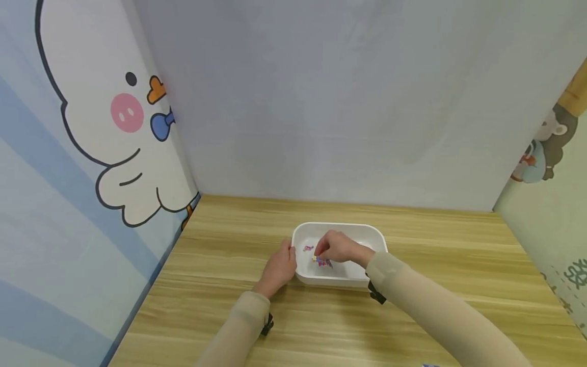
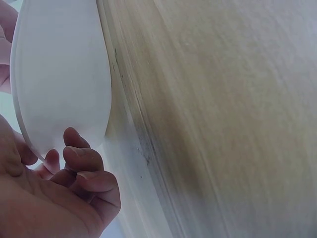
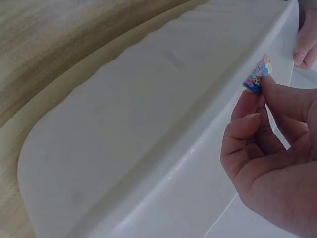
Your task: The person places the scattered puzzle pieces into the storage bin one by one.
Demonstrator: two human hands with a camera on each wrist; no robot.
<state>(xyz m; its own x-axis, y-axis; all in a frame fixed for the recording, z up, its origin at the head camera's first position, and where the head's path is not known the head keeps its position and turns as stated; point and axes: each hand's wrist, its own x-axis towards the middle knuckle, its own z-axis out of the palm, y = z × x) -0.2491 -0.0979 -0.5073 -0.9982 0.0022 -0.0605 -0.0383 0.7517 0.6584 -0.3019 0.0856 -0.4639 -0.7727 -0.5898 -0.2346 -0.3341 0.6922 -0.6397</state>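
A white plastic tray [image 1: 339,282] with rounded corners sits on the wooden table. My left hand [image 1: 278,266] grips its left end, fingers curled at the rim, as the left wrist view shows beside the tray wall [image 2: 62,69]. Over the inside of the tray, my right hand [image 1: 338,246] pinches a small, colourful printed piece [image 3: 258,74] between thumb and fingertips. Just under those fingertips lie more small printed pieces [image 1: 325,263] on the tray floor. A separate pink-and-white piece [image 1: 308,248] rests nearer the tray's left end.
Wood-grain tabletop [image 1: 220,255] surrounds the tray. A pale grey curtain [image 1: 321,102] hangs behind the table, and a cartoon-printed cloth [image 1: 82,102] stands along the left. Part of a small blue-and-white thing [image 1: 430,365] shows at the bottom edge.
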